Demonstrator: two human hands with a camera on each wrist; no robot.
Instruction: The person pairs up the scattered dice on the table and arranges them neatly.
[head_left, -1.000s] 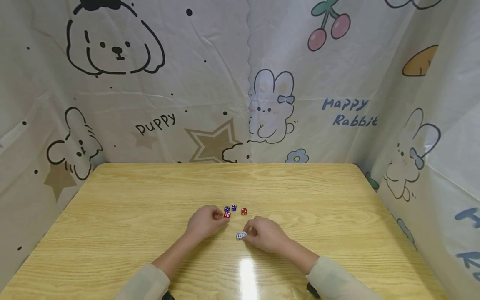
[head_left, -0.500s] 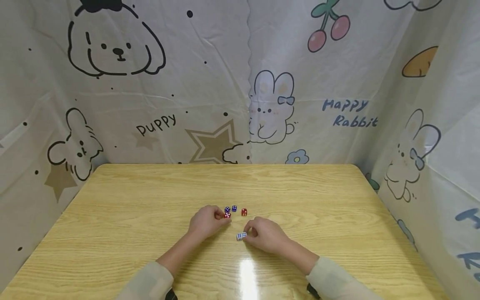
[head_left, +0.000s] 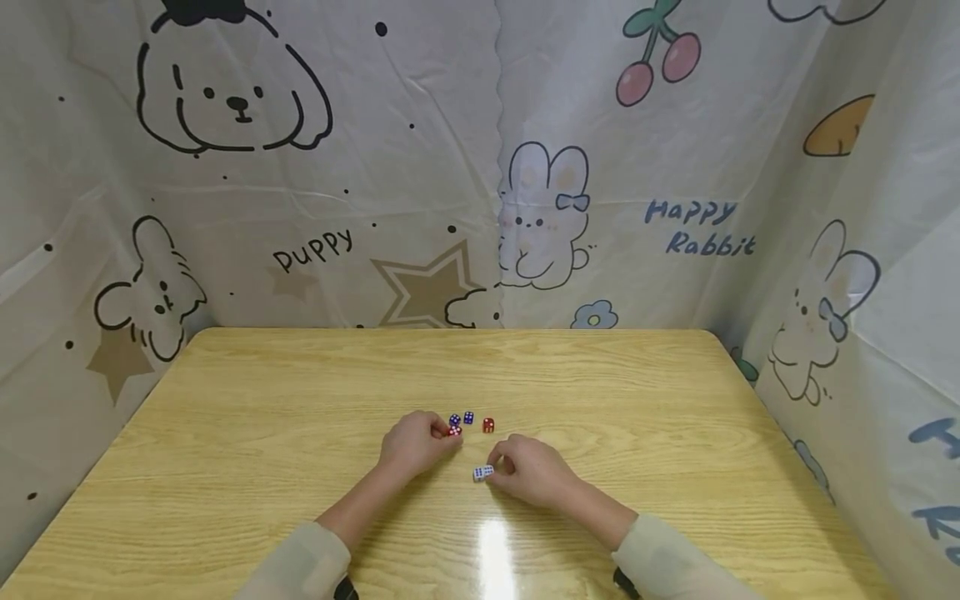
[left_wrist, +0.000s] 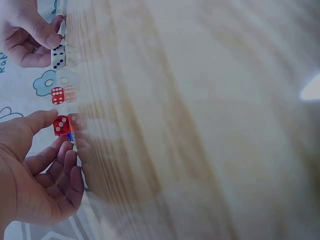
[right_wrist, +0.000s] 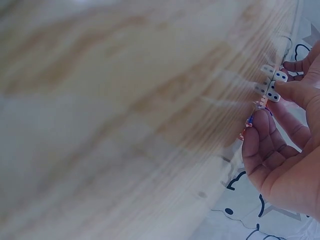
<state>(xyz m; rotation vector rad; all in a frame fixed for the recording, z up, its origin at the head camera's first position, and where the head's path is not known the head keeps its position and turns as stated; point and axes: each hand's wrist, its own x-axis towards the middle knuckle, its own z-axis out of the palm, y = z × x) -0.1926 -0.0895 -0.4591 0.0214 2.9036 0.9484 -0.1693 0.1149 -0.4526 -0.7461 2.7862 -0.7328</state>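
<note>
- Pale yellow and wood-grained, the table (head_left: 600, 375) has a smooth, glossy top; a white glare (head_left: 495, 558) lies at its near middle.
- Two sleeves (head_left: 300, 554) of pale, soft-looking cloth reach in at the near left and near right, a small black object (head_left: 346, 588) showing at each one's inner edge.
- Right hand (head_left: 534, 469): thumb and forefinger pinch the right white die (head_left: 489, 471), a rounded cube with dark pips, near the table's middle.
- Just left of it, seemingly touching, is the left white die (head_left: 478, 474), matching in shape.
- Left hand (head_left: 411, 442), a little farther off: thumb and forefinger pinch the left red die (left_wrist: 61, 125), shiny, with white pips; the other fingers curl loosely.
- Right red die (head_left: 489, 425): well apart from that one, on bare wood.
- Left blue die (head_left: 454, 420): right behind the left red die; whether they touch I cannot tell.
- Right blue die (head_left: 468, 417): just beside its twin, white-pipped too.
- Beyond the table's rounded far corners hangs creased white cloth (head_left: 420, 192) on three sides, printed with dogs, rabbits, tan stars, cherries and a blue flower.
- Writing on it: "puppy" in black, far left; "Happy Rabbit" in blue, far right; larger blue letters are cut off at the right edge.
</note>
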